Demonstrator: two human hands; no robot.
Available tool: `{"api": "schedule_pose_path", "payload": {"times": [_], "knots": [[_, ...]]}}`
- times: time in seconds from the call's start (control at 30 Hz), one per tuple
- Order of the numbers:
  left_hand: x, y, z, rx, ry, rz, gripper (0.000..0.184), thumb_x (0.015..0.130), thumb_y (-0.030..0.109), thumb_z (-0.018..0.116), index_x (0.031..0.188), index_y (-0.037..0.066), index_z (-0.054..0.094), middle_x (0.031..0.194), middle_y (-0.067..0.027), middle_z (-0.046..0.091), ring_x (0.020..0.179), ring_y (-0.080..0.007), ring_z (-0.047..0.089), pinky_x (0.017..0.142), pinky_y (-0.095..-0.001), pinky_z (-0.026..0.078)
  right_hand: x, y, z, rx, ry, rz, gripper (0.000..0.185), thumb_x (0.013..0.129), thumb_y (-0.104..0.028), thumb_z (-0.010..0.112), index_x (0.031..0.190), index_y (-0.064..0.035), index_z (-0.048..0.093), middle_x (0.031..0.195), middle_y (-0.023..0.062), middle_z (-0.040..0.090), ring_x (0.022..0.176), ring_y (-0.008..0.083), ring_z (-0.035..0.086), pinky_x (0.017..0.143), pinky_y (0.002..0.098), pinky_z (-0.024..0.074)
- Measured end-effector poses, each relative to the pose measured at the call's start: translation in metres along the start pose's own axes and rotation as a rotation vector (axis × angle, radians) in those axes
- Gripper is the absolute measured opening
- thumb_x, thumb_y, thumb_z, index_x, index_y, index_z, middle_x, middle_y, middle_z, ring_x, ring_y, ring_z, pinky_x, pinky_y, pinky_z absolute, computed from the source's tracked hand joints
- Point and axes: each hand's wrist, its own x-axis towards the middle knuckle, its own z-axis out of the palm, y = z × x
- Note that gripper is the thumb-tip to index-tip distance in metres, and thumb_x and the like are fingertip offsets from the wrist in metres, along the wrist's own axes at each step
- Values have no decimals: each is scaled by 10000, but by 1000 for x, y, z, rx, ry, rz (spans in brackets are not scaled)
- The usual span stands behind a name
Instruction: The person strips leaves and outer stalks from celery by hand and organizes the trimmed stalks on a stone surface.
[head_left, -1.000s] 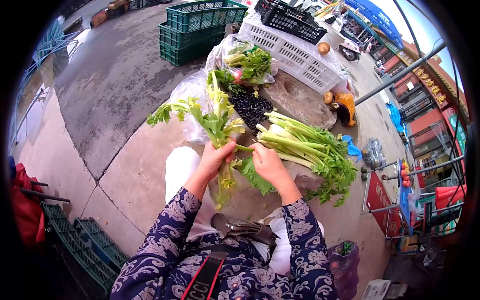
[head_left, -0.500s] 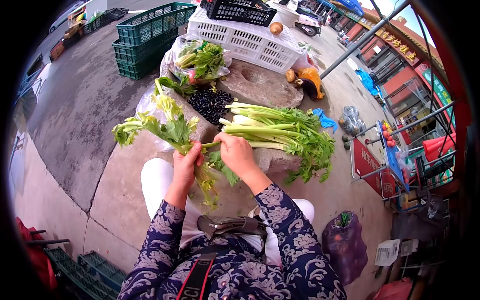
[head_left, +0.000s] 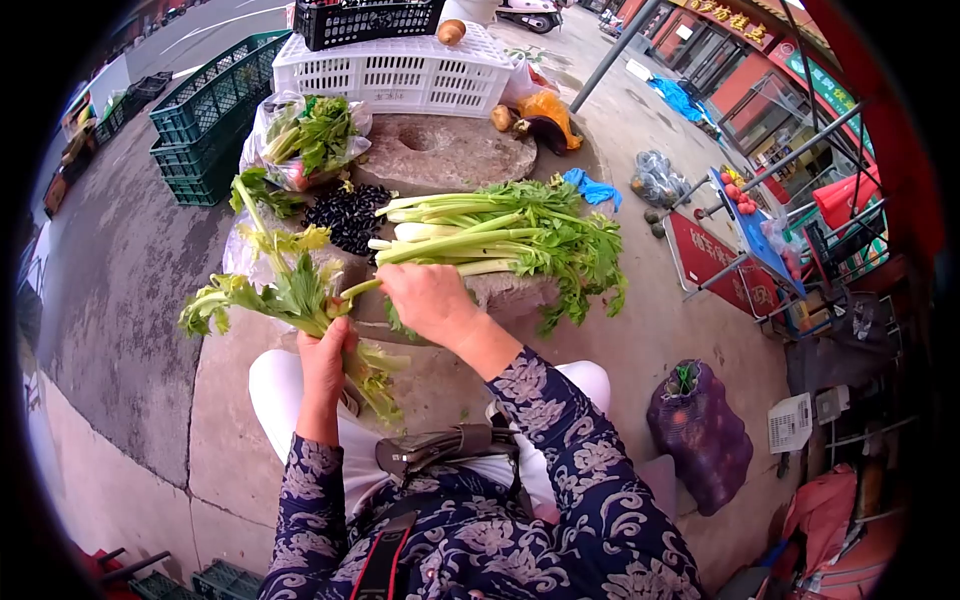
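A bunch of leafy celery pieces (head_left: 290, 293), some leaves yellowish, is gripped in my left hand (head_left: 325, 362), which is closed around its lower part. My right hand (head_left: 430, 300) is closed on the end of a green stalk (head_left: 360, 289) that runs across to the bunch. Just beyond my right hand, a pile of celery (head_left: 490, 230) lies on a stone slab, pale stalk ends to the left and leaves to the right. Dark beans (head_left: 350, 215) are heaped left of the pile.
Behind stand a white crate (head_left: 395, 75) and a black crate (head_left: 365, 22); green crates (head_left: 205, 140) are at the left. A bag of greens (head_left: 310, 140) and an eggplant (head_left: 543, 132) rest near the slab. A purple mesh sack (head_left: 700, 435) sits at the right.
The view has turned, shifting the surroundings left. My right hand has stayed on the stalk and my left hand on the bunch, with slightly more space between them.
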Motion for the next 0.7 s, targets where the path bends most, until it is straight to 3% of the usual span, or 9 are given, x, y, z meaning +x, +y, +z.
{"api": "schedule_pose_path", "payload": {"times": [0.13, 0.17, 0.27, 0.37, 0.4, 0.47, 0.5, 0.6, 0.7], "knots": [[13, 2, -13, -132, 118, -17, 283, 892, 280, 631, 1057, 81, 517, 686, 14, 441, 540, -97, 415, 542, -255, 398, 22, 88, -36, -384, 10, 195, 115, 868, -208, 557, 904, -102, 584, 744, 114, 645, 690, 318, 644, 590, 423, 509], [17, 4, -11, -195, 155, -26, 273, 893, 305, 626, 1024, 96, 511, 690, 15, 431, 541, -98, 420, 557, -270, 415, 26, 105, -44, -422, -12, 221, 137, 881, -170, 495, 818, -65, 556, 756, 161, 657, 715, 331, 662, 598, 440, 521], [33, 20, -4, -345, 199, 1, 355, 873, 391, 621, 1041, 110, 483, 732, -3, 418, 539, -106, 432, 585, -302, 447, 30, 119, -52, -529, -124, 406, 232, 884, -249, 552, 1001, -60, 620, 798, 163, 667, 746, 326, 662, 632, 446, 515], [46, 24, -12, -443, 229, 4, 397, 847, 416, 642, 1058, 117, 489, 748, 4, 412, 560, -107, 434, 586, -286, 445, 20, 78, -36, 21, -4, 237, 267, 853, -261, 607, 1034, -68, 643, 811, 155, 671, 726, 319, 655, 640, 406, 508], [50, 18, -20, -482, 211, -9, 401, 841, 416, 650, 1062, 120, 492, 753, 6, 413, 569, -106, 433, 583, -279, 438, 18, 53, -35, 263, -124, 299, 258, 824, -269, 652, 983, -67, 664, 808, 148, 672, 700, 290, 643, 658, 359, 496], [48, 16, -25, -506, 164, -17, 392, 828, 383, 683, 1075, 136, 503, 764, 21, 429, 608, -96, 436, 572, -250, 414, 10, 16, -19, 575, -306, 253, 261, 811, -217, 681, 994, -31, 665, 884, 84, 690, 790, 140, 610, 740, 296, 471], [45, 20, -19, -485, 167, -5, 388, 826, 372, 690, 1077, 140, 506, 768, 25, 435, 616, -93, 437, 568, -244, 408, 9, 1, -13, 559, -435, 275, 293, 802, -233, 693, 1001, -20, 663, 884, 73, 688, 789, 145, 608, 741, 291, 467], [42, 26, -12, -412, 172, 7, 412, 816, 276, 714, 1120, 134, 474, 782, 40, 447, 650, -69, 433, 561, -227, 422, 5, -16, 14, 656, -417, 239, 333, 788, -254, 711, 1025, -26, 663, 826, 58, 670, 713, 129, 565, 673, 283, 462], [39, 29, -10, -382, 156, 21, 411, 814, 101, 688, 1139, 85, 438, 820, 18, 494, 671, -87, 486, 581, -229, 442, 11, -23, 26, 684, -425, 248, 367, 752, -298, 722, 986, -21, 662, 764, 139, 654, 686, 216, 623, 650, 339, 485]]}}
